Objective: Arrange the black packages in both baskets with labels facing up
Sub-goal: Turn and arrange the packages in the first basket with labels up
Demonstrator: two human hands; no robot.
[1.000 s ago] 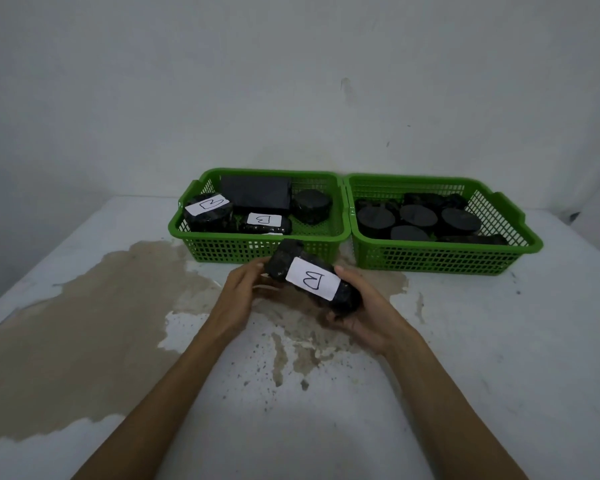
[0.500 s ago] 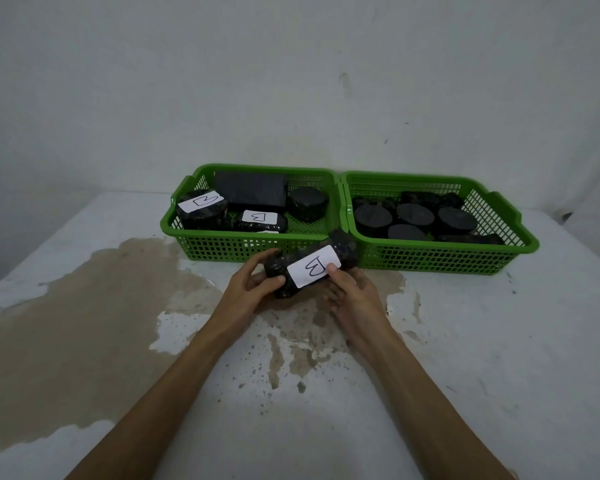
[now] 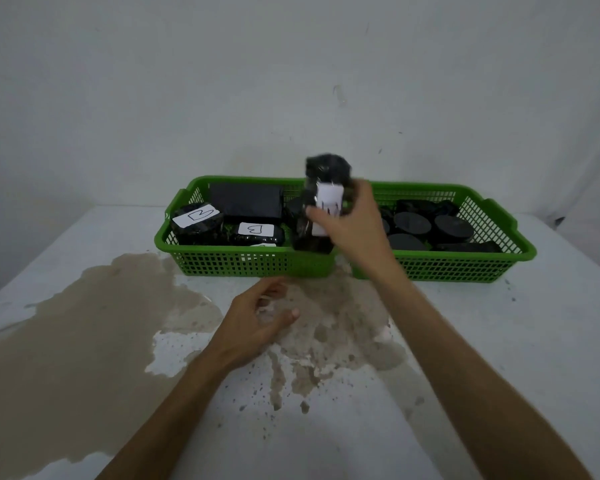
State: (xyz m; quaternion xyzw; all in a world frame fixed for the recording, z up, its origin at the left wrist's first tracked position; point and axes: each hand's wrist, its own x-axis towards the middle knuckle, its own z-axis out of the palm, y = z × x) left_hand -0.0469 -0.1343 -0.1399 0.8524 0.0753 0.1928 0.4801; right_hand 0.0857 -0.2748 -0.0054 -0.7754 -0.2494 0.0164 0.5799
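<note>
Two green baskets sit side by side at the back of the table. My right hand [image 3: 352,225] grips a long black package [image 3: 321,178] with a white label, held nearly upright over the right end of the left basket [image 3: 257,263]. That basket holds two black packages with white "B" labels facing up [image 3: 196,216] [image 3: 256,230] and a flat black box [image 3: 244,204]. The right basket [image 3: 464,266] holds several round black packages [image 3: 452,226] with no labels showing. My left hand [image 3: 260,320] hovers over the table in front of the left basket, fingers apart and holding nothing.
The white table [image 3: 499,358] has a large brown stain [image 3: 83,323] at the left and speckled patches in the middle. A plain wall stands close behind the baskets.
My left hand let go of the labelled package and drew back toward me. My right hand lifted the package from in front of the baskets, turned it upright and carried it over the left basket.
</note>
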